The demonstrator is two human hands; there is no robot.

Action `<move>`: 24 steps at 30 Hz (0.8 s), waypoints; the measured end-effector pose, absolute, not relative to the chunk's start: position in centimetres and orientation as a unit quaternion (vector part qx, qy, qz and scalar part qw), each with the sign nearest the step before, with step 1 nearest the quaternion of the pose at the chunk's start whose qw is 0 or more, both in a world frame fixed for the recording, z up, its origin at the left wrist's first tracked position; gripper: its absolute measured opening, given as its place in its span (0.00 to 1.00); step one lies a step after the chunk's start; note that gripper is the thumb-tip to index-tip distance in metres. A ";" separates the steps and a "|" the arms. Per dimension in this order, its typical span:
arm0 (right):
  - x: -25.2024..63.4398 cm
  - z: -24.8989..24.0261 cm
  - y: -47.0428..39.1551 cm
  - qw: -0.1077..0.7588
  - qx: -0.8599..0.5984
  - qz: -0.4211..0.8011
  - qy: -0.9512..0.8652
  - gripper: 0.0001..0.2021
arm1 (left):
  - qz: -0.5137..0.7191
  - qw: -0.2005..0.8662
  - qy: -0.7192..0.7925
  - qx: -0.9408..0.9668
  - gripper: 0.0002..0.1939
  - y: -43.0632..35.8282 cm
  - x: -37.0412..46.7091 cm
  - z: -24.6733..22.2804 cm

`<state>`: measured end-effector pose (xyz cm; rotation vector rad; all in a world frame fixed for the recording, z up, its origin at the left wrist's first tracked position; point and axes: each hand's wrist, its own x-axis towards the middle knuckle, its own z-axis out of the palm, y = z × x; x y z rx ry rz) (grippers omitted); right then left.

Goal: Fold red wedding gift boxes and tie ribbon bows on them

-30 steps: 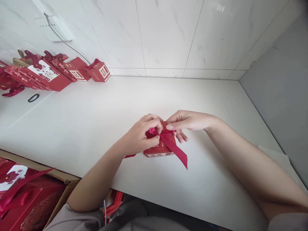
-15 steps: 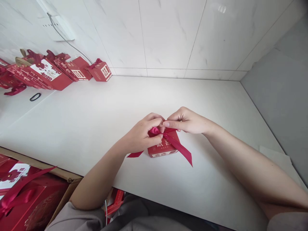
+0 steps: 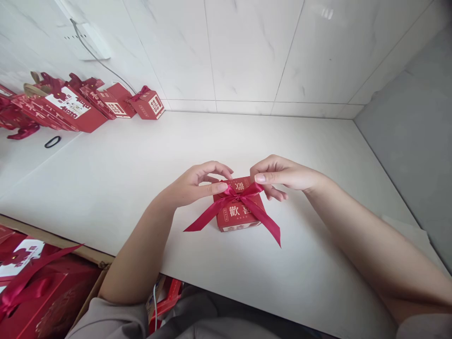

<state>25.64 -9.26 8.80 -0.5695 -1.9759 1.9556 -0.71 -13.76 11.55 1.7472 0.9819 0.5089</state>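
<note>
A small red gift box [image 3: 235, 217] with pale characters sits on the white table. Across its top lies a dark red satin ribbon [image 3: 270, 220], tied in a bow with two long tails spread to either side. My left hand [image 3: 199, 182] has its thumb on the left loop of the bow; the index finger is lifted apart from it, and the other fingertips are partly hidden. Between thumb and curled index finger, my right hand [image 3: 278, 176] pinches the right loop, with its other fingers hanging loose beside the box.
Several red gift boxes [image 3: 148, 106] and bags [image 3: 90, 117] stand along the tiled wall at the back left. A black ring-shaped band [image 3: 52, 141] lies near them. At the lower left, a carton [image 3: 95, 254] holds larger red boxes with ribbons. A grey panel [image 3: 413, 108] borders the right.
My hands have drawn apart, the left one moving left off the knot and the right one slightly right. The bow's loops, left tail and more of the box top now show.
</note>
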 end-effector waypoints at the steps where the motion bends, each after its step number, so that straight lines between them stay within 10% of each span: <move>1: 25.7 8.8 -9.2 0.140 -0.200 0.687 -0.684 0.19 | 0.209 0.508 0.401 0.733 0.12 -13.8 -0.7 11.6; 24: 25.3 9.0 -9.1 0.060 -0.191 0.708 -0.677 0.17 | 0.143 0.503 0.378 0.763 0.08 -13.7 -0.3 11.0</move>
